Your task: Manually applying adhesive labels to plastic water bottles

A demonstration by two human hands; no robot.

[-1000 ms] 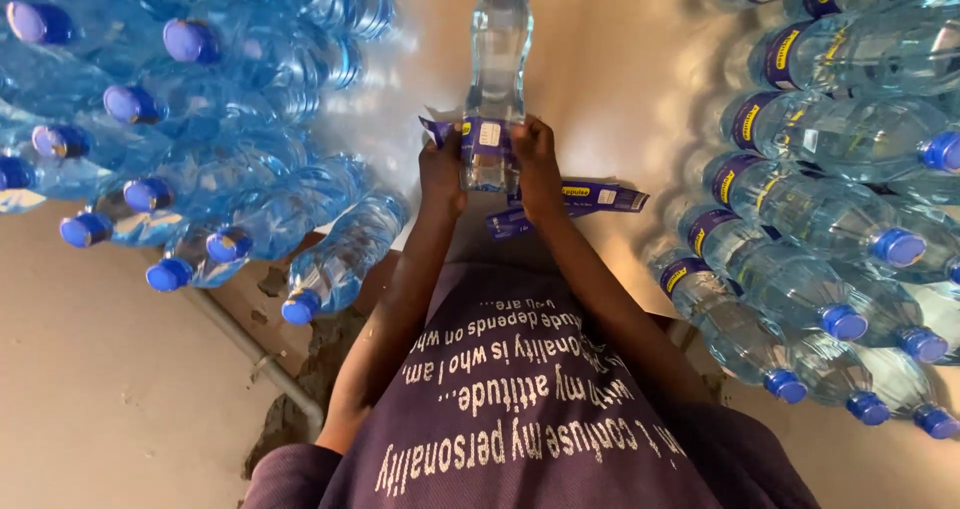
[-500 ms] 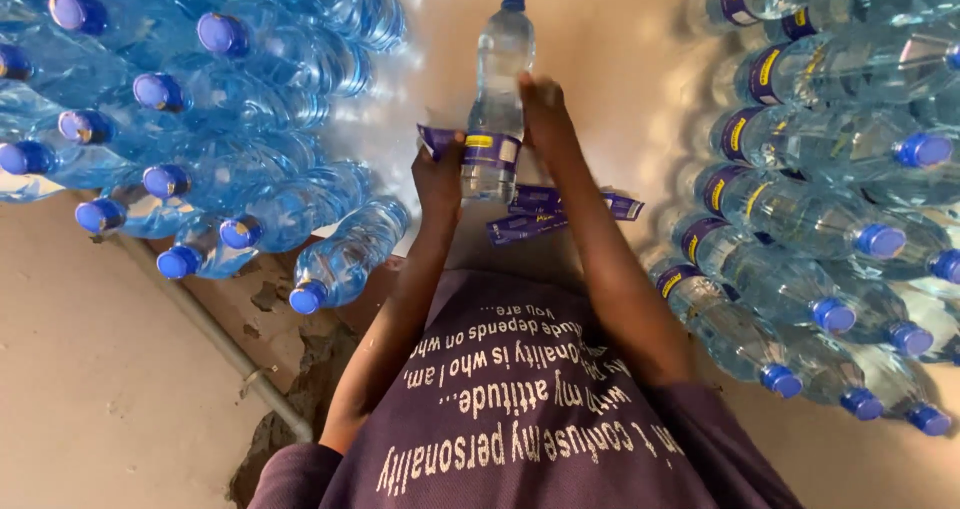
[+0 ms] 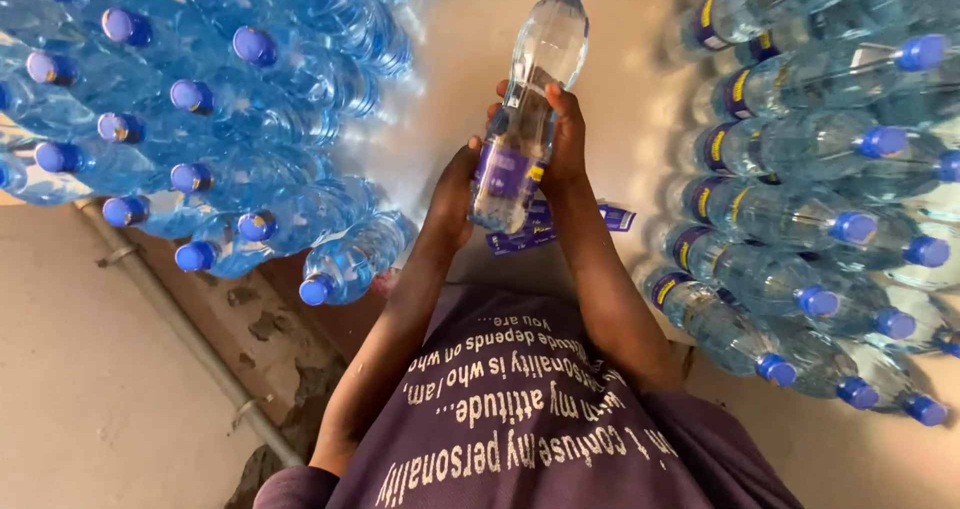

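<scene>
1. Pale tan floor (image 3: 80, 369) runs under everything, with a thin pipe (image 3: 190, 349) crossing it left of the held water bottle.
2. Left of that bottle lies a large stack of unlabelled bottles (image 3: 200, 119), blue caps facing the camera.
3. Right of it lies a stack of labelled bottles (image 3: 800, 189) with purple bands.
4. Between the stacks, the clear water bottle (image 3: 525, 109) is held tilted, cap away from the person, purple label on its lower part.
5. Right hand (image 3: 565, 139) has its fingers wrapped around the bottle's middle.
6. Left hand (image 3: 452, 194) grips the bottle's lower end.
7. Loose purple labels (image 3: 560, 224) lie just below the bottle.
</scene>
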